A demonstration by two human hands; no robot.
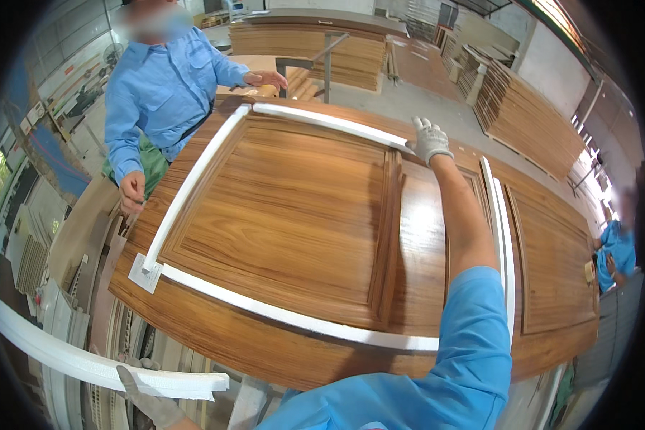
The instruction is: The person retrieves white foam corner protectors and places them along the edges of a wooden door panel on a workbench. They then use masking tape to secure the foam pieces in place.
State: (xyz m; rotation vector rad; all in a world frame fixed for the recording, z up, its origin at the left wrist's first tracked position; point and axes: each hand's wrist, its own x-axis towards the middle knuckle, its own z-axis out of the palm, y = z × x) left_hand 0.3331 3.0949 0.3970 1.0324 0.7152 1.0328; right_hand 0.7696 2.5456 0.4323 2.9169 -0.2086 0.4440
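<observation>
A large brown wood-grain door panel (287, 215) lies flat before me, with white foam strips (301, 312) along the sides of its raised frame. My right hand (431, 140), in a pale glove, reaches across to the far side. Its fingers are spread at the right end of the far white strip (330, 123). Low on the left, my gloved left hand (150, 401) grips another long white foam strip (72, 355) near its end; that strip is held off the door, beyond its near left edge. A paper label (145, 272) sits at the door's near left corner.
A co-worker in a blue shirt (165, 93) stands at the door's far left end, hands near its edge. Another person in blue (616, 247) is at the right. Stacked boards (308, 50) and more panels (527, 118) stand behind; offcuts lie at left.
</observation>
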